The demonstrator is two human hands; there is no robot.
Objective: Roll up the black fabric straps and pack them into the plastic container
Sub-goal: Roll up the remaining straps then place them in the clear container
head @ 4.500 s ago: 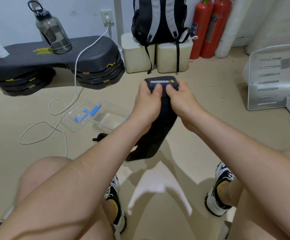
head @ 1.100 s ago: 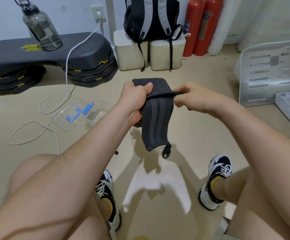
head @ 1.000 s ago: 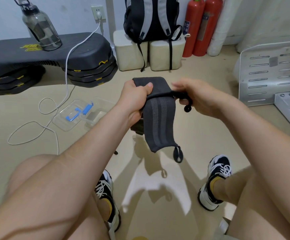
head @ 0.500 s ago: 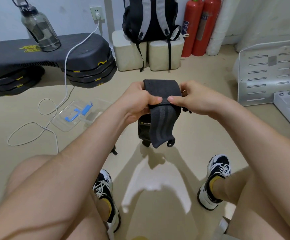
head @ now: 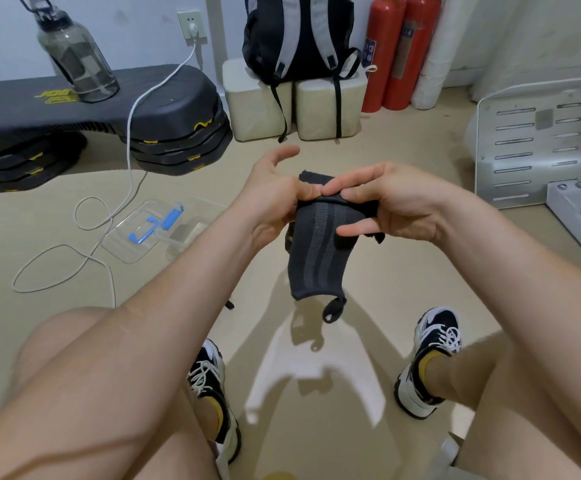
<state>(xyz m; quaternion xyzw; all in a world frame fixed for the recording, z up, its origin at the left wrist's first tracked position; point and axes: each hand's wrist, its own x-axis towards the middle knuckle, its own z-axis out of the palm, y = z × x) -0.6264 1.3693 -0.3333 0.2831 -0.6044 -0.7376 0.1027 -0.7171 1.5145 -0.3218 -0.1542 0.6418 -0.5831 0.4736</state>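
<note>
A black fabric strap with grey stripes hangs in front of me, its small loop dangling at the bottom. My left hand pinches its upper edge with the thumb while the index finger points away. My right hand pinches the same edge from the right, fingers curled over the fabric. A clear plastic container stands on the floor to the left, partly hidden by my left forearm. Its clear lid with blue clips lies beside it.
A white cable loops over the floor near the lid. A black step platform with a water bottle stands at the back left. Backpack, two red extinguishers and a metal panel line the back and right.
The strap hung long 4.5 s ago; it is now folded shorter. Since half a second ago more of the striped end hangs down, and my left index finger has lifted off.
</note>
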